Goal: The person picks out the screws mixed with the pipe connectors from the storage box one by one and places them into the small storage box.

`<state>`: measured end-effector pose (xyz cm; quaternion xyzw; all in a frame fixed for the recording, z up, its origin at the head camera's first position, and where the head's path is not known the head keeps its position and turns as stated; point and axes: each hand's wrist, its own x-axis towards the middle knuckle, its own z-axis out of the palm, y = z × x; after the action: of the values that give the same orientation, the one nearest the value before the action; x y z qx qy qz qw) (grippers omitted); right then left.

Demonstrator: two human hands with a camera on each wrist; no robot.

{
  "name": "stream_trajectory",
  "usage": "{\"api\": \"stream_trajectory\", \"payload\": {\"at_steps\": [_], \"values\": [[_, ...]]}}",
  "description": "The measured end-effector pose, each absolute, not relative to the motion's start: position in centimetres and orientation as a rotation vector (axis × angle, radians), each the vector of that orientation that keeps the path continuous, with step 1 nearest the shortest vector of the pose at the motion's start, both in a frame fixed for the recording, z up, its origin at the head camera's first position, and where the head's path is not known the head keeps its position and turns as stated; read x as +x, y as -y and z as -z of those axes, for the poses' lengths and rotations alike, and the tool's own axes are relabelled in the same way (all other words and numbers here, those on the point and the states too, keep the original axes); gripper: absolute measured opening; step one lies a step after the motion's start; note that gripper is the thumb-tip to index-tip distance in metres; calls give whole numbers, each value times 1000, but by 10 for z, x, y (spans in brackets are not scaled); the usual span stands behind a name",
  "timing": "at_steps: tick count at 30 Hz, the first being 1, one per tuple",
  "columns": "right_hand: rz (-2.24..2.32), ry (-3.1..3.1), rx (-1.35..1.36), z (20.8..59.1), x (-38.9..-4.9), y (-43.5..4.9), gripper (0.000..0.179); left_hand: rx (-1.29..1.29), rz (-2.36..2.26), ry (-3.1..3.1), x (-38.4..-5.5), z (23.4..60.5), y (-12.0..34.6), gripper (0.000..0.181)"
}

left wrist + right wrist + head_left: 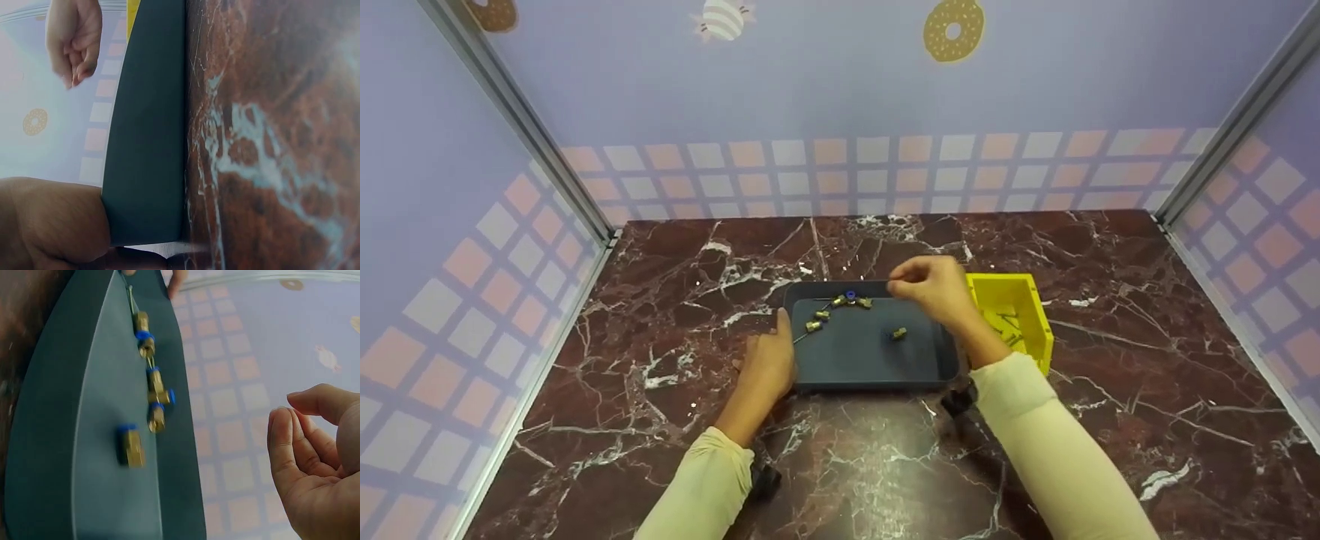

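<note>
My left hand holds the left side of a dark grey tray, its thumb along the rim. Above the tray's far right part hovers my right hand; thumb and fingers are loosely bent, with nothing visible between them. A lone brass fitting with a blue collar lies on the tray floor. Other blue-collared brass fittings lie in a row along the tray's far left side, with a thin screw at the end of the row.
Against the tray's right side stands a yellow bin with several screws inside. Both sit on a dark red marble-patterned table. Patterned walls enclose the table at the back and sides.
</note>
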<state>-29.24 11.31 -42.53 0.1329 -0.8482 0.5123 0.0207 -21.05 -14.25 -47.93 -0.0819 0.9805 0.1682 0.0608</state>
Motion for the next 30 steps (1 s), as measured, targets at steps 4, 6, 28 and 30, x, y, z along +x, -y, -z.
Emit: {"api": "stream_trajectory", "payload": {"at_steps": [4,6,28,30], "values": [[-1531,2689,470,428,-292,-90,10,-231,-478,-2971,-210,480,142,89],[-1510,2707,510,430,-292,-79,9,-243,-500,-2970,-210,480,142,90],[-1215,2802,1018,476,-288,11,16,-243,-457,-2964,-212,480,141,83],[-1174,2801,1042,477,-290,15,18,-225,-459,-2976,-211,481,141,81]]}}
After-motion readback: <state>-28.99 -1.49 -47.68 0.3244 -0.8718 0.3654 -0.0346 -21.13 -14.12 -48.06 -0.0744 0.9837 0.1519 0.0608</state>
